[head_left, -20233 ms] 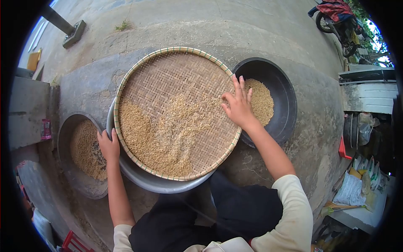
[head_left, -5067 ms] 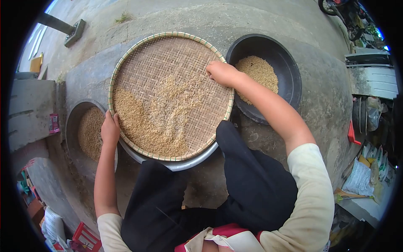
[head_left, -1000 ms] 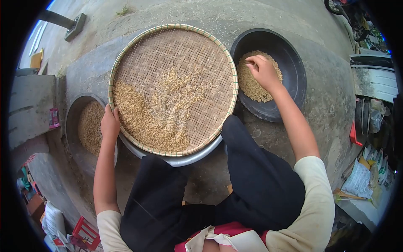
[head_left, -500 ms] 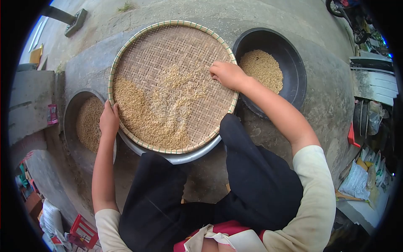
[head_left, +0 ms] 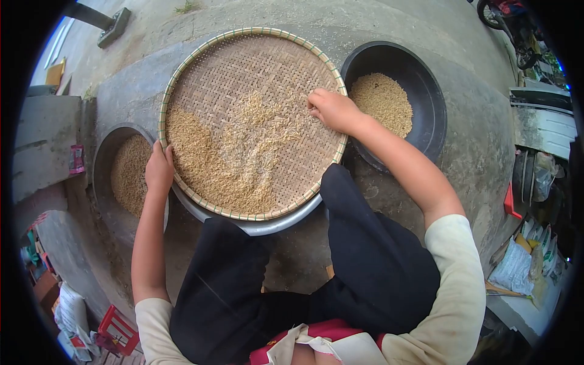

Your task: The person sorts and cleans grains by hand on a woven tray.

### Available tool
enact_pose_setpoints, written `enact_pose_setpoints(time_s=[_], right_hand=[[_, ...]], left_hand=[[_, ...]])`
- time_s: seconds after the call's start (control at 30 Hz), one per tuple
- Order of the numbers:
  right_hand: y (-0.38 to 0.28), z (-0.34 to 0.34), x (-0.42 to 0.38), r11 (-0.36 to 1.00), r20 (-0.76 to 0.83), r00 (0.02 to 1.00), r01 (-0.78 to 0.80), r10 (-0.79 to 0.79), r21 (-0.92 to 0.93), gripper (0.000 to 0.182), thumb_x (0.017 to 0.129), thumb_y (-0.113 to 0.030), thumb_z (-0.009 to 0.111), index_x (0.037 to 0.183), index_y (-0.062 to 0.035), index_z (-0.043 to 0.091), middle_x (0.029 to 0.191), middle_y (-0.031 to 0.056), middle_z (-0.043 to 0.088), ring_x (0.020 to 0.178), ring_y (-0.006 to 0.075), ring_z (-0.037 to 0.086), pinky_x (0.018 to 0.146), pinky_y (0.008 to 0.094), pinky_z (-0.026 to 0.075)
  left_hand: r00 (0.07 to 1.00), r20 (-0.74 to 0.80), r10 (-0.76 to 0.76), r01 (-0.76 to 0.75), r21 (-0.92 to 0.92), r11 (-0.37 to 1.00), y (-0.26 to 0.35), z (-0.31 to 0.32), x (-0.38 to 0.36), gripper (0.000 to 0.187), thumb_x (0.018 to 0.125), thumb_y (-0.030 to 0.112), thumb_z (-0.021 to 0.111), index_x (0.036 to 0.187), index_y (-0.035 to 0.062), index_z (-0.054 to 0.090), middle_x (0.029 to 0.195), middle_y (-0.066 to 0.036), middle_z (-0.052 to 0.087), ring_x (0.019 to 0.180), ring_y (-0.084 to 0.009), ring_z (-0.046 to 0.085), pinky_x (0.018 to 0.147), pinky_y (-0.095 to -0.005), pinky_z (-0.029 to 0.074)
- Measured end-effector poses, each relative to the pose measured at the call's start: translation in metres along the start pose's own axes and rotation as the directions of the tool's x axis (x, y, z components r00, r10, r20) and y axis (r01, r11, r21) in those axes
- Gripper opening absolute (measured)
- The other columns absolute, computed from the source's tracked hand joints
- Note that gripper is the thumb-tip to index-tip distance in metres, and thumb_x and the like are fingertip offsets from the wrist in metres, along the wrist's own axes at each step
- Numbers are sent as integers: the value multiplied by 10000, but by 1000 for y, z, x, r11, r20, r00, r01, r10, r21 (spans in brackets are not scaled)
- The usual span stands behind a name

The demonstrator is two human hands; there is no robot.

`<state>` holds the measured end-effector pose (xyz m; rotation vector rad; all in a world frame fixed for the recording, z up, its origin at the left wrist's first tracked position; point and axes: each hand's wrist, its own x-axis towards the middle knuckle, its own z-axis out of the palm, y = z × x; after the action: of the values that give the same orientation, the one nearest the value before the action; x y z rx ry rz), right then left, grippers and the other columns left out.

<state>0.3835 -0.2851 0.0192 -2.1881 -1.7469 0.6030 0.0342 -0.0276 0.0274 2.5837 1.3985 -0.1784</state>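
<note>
A round woven tray (head_left: 201, 73) lies over a silvery metal basin (head_left: 267, 227). Unhusked-looking grain (head_left: 225, 176) is heaped along the tray's lower left and thinly scattered over its middle. My left hand (head_left: 159, 169) grips the tray's left rim, thumb inside and fingers outside. Over the tray's right side, my right hand (head_left: 331, 109) has its fingers pinched together near the weave; whatever they hold is too small to make out.
A black basin (head_left: 426, 109) with grain stands to the right, and a grey basin (head_left: 103, 182) with grain to the left. My knees are just below the tray. A motorcycle (head_left: 517, 36), bags (head_left: 516, 265) and a red plastic chair (head_left: 119, 331) are at the edges.
The whole view has shifted slightly. My left hand stays on the rim, and my right hand keeps its pinch at nearly the same place over the tray.
</note>
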Motion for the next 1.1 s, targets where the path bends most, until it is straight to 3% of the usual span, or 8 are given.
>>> enact_pose_setpoints(time_s=[0.53, 0.63, 1.1], right_hand=[[-8, -1, 7, 980, 38, 996, 84, -79, -182, 84, 783, -62, 461, 835, -19, 511, 883, 126, 525, 833, 292, 582, 672, 390, 492], [-6, -2, 9, 981, 4, 994, 109, -110, -163, 82, 786, -67, 463, 839, -33, 514, 882, 116, 522, 839, 288, 580, 674, 392, 489], [0, -7, 14, 954, 121, 963, 259, -242, -153, 114, 834, -186, 521, 889, -86, 519, 905, 60, 502, 886, 244, 560, 702, 380, 464]], left_hand=[[1000, -13, 3, -3, 8, 1000, -1, 1, 0, 389, 922, 319, 405, 1190, 37, 421, 873, -227, 613, 775, -408, 594, 647, -487, 462], [1000, -4, -1, 1, 4, 1000, -1, 1, 1, 393, 922, 323, 404, 1190, 36, 421, 884, -230, 611, 782, -409, 593, 653, -487, 462], [1000, 2, -2, 2, 1, 1000, 0, 0, 0, 403, 923, 326, 402, 1202, 35, 415, 895, -232, 609, 791, -411, 591, 662, -485, 460]])
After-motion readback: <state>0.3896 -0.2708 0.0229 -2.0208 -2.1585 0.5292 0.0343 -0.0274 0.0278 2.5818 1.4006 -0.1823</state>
